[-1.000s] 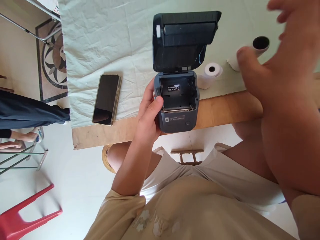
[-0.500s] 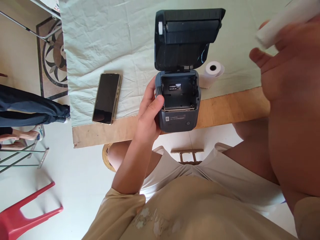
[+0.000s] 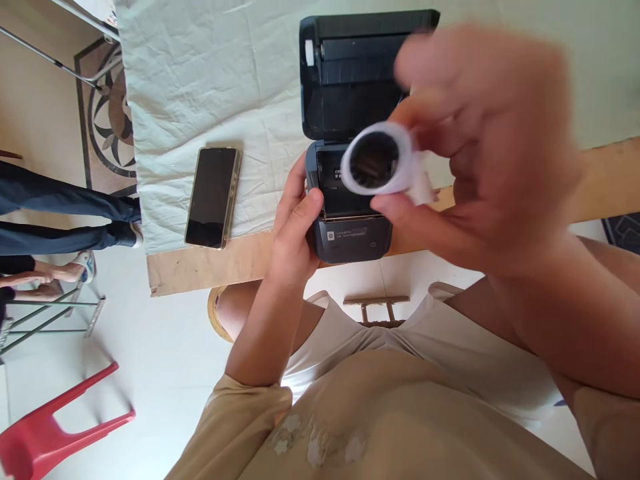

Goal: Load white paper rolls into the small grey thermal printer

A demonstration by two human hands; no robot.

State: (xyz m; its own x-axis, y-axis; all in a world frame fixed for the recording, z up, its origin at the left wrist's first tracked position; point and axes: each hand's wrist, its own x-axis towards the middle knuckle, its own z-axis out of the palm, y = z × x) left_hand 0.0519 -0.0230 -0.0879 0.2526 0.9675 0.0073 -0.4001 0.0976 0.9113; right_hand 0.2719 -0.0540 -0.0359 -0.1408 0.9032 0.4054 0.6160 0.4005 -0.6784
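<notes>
Fingers (image 3: 393, 207) of our right hand (image 3: 500, 153) are closed in a pinch on a white paper roll (image 3: 409, 160), the thumb on the side toward our body and the index finger on the far side. We cannot tell from the blur whether the curled fingers behind also touch it. From these fingertips the roll reaches out to the left, across the right part of the open bay (image 3: 333, 200) of a dark printer (image 3: 353, 243). Whether it hangs clear of the bay or brushes it, we cannot say.

One round end, with its wide dark core, faces up toward our eyes, so we judge the roll's long axis to be nearly upright, while the bay stretches from side to side between its walls. The two directions do not line up.

With our left hand (image 3: 295, 230) we grip the printer's left side, the thumb bent over the edge beside the bay. That hand is nearer to the printer; our right is the one on the roll. The lid (image 3: 345, 107) stands open at the far side, and a phone (image 3: 213, 197) lies well to the left on the cloth (image 3: 200, 80).
</notes>
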